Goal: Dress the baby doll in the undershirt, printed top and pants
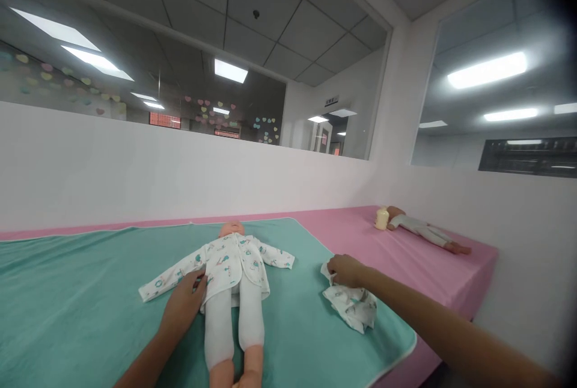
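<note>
A baby doll [234, 292] lies on its back on a teal mat [81, 292], dressed in a white printed top and white leggings. My left hand [184, 302] rests on the hem of the doll's top at its hip, fingers curled onto the cloth. To the right, my right hand [345, 269] is closed on a crumpled white printed garment [354, 307] lying on the mat near its right edge.
The mat covers a pink padded table [360, 228] set against white walls. A second, smaller doll [426, 233] lies at the far right corner beside a pale yellow bottle [382, 218]. Glass windows run above the walls.
</note>
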`<act>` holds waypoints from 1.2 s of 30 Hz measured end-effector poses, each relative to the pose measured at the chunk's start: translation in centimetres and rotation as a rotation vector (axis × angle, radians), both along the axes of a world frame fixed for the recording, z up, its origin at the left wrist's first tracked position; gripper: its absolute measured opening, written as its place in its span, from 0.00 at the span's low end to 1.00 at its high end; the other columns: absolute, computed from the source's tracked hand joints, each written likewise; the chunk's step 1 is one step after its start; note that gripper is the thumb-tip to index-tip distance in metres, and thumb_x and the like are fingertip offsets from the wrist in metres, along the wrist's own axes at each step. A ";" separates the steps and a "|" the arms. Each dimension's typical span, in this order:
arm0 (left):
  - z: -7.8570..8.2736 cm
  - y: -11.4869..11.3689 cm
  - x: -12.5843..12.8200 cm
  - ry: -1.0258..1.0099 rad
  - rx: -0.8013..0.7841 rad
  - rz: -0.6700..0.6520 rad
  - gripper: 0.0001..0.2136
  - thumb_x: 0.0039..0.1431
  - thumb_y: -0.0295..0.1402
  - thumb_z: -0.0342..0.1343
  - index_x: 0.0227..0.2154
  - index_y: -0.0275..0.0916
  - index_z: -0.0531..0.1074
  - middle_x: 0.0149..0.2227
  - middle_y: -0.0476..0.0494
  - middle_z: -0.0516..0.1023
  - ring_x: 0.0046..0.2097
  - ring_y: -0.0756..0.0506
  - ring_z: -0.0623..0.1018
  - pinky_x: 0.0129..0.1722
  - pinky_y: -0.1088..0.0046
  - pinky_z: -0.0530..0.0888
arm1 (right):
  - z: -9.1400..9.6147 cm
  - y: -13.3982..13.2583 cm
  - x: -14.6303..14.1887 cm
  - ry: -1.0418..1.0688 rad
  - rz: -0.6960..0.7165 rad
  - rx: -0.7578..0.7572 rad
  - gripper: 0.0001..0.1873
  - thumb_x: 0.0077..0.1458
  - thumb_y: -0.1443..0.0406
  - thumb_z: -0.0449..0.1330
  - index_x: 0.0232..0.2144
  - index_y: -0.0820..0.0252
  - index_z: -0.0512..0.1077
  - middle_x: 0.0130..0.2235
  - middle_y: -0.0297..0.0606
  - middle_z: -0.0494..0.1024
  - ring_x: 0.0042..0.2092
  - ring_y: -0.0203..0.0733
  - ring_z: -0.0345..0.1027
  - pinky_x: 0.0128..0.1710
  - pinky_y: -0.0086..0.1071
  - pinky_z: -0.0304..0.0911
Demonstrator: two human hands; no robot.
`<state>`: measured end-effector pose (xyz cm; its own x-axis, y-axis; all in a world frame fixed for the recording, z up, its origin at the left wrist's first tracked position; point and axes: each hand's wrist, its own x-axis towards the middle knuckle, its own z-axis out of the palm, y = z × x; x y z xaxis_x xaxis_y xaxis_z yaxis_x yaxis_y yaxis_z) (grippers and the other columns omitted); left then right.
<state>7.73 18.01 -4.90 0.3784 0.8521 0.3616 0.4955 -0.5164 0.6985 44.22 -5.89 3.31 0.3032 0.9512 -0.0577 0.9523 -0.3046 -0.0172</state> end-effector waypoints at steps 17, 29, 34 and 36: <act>6.3 -8.4 2.6 -0.533 -0.110 -0.265 0.32 0.52 0.54 0.46 0.55 0.41 0.56 0.54 0.38 0.66 0.52 0.38 0.70 0.45 0.64 0.73 | 20.2 -4.6 -14.1 1.194 0.586 0.743 0.11 0.49 0.63 0.61 0.26 0.59 0.60 0.24 0.27 0.65 0.25 0.30 0.58 0.25 0.25 0.52; 16.6 -21.6 -1.2 -0.626 -0.052 -0.576 0.11 0.41 0.36 0.63 0.28 0.42 0.67 0.44 0.43 0.73 0.47 0.39 0.71 0.41 0.69 0.71 | 15.9 -3.7 -19.8 1.440 0.683 0.340 0.15 0.44 0.66 0.65 0.32 0.60 0.62 0.25 0.28 0.66 0.25 0.28 0.58 0.24 0.23 0.51; 17.3 -23.7 -4.3 -0.597 -0.342 -0.603 0.10 0.39 0.35 0.64 0.22 0.38 0.69 0.25 0.48 0.73 0.28 0.48 0.72 0.28 0.76 0.68 | 15.5 -4.4 -21.2 1.423 0.756 0.290 0.16 0.46 0.60 0.65 0.31 0.61 0.63 0.26 0.29 0.64 0.26 0.28 0.56 0.25 0.23 0.51; 17.7 -23.8 -6.0 -0.595 -0.419 -0.604 0.12 0.38 0.38 0.64 0.24 0.37 0.72 0.24 0.46 0.74 0.29 0.46 0.73 0.29 0.74 0.69 | 15.9 -4.5 -21.2 1.365 0.760 0.356 0.16 0.48 0.56 0.62 0.31 0.61 0.64 0.26 0.28 0.63 0.25 0.28 0.54 0.25 0.24 0.50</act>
<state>1.71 -5.81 12.79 0.6501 0.6764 0.3462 -0.2712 -0.2190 0.9373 23.05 -10.38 19.19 -0.3146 0.8738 0.3708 0.0869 0.4156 -0.9054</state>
